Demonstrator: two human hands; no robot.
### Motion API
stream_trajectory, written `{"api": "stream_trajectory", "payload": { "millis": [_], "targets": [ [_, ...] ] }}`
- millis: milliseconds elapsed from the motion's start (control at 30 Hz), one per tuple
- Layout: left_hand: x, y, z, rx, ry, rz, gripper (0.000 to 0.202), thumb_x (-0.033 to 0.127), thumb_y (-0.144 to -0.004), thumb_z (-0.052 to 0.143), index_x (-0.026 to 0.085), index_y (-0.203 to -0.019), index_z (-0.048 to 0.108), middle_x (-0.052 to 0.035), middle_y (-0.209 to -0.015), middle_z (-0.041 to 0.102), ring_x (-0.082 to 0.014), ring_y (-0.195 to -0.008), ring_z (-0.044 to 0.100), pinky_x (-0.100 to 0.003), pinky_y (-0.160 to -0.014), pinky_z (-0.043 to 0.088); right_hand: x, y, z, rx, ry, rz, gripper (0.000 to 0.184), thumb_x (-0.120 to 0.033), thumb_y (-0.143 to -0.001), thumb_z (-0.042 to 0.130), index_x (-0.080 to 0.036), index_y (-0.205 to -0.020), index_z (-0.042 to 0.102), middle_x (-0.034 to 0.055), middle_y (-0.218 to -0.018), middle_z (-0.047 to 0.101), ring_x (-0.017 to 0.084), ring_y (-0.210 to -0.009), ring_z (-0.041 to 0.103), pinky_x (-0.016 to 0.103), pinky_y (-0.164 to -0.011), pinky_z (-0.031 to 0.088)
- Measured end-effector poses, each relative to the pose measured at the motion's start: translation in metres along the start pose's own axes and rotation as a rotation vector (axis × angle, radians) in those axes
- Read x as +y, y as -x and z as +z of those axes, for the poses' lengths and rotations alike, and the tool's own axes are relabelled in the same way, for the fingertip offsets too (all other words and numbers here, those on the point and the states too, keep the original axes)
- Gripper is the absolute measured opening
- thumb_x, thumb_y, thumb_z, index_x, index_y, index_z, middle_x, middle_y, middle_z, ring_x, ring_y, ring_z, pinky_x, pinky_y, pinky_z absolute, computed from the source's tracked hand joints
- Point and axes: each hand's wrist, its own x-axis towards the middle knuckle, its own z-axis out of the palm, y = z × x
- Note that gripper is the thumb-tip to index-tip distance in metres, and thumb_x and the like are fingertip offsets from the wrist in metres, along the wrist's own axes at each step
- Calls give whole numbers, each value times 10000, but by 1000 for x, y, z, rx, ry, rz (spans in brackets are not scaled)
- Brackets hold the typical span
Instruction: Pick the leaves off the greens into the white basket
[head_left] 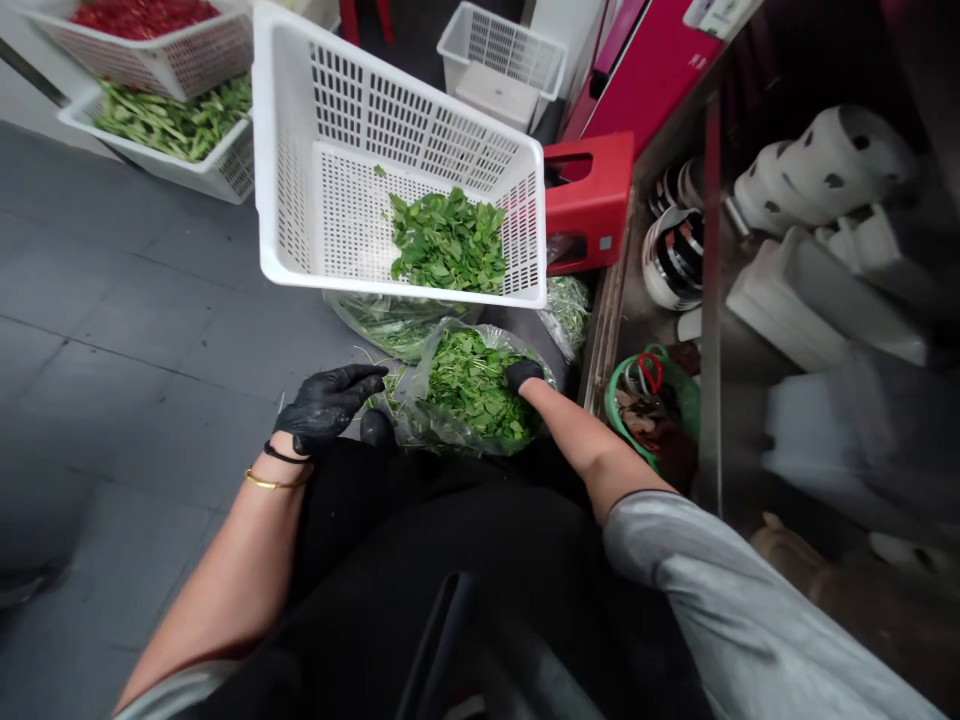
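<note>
My right hand (525,374), in a black glove, reaches into the right side of a clear plastic bag (429,385) full of leafy greens (472,385). Its fingers are hidden among the leaves. My left hand (330,403), also gloved in black, hovers left of the bag with its fingers stretched out to the right. Thin loose stems (391,392) lie near its fingertips, and I see nothing clearly held. Just beyond the bag, a white slotted basket (352,200) stands tilted, with a heap of picked leaves (448,240) in its right part.
Another bag of greens (397,322) lies under the basket. A red plastic stool (600,205) stands behind it. Stacked baskets hold red peppers (142,15) and green stems (176,120) at the far left. A metal shelf (711,300) with containers and a green basket (616,400) borders the right.
</note>
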Motion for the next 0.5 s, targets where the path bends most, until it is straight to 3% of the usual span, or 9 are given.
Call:
{"api": "stream_trajectory", "payload": {
  "millis": [200,300,400,500],
  "targets": [
    [8,17,13,-90,25,-6,545,549,-541,808,180,-939,761,-112,-1010,733,-242,-915,671,-324,-861,517,17,28,-25,113,-71,-87,320,-249,-780,608,-109,-1044,722,197,-1118,679,338,-1108,606,413,-954,439],
    [9,17,27,-145,56,32,471,474,-558,820,171,-915,764,-108,-952,742,-230,-862,677,-294,-787,531,16,45,-29,122,-146,-146,329,-305,-799,605,-183,-1084,716,144,-1143,684,309,-1095,619,380,-920,457],
    [0,15,53,-279,145,-47,378,389,-562,829,150,-849,765,-118,-824,743,-219,-745,680,-265,-636,529,9,50,-25,70,-247,-204,301,-350,-818,638,-194,-1065,709,101,-1103,701,241,-1010,654,317,-866,488],
    [-20,11,89,-349,183,-206,220,335,-565,823,171,-688,745,-102,-639,709,-199,-563,645,-243,-465,471,5,50,-16,43,-360,-259,315,-398,-898,574,-149,-1079,644,80,-1070,674,182,-951,645,365,-869,512]
  ]
}}
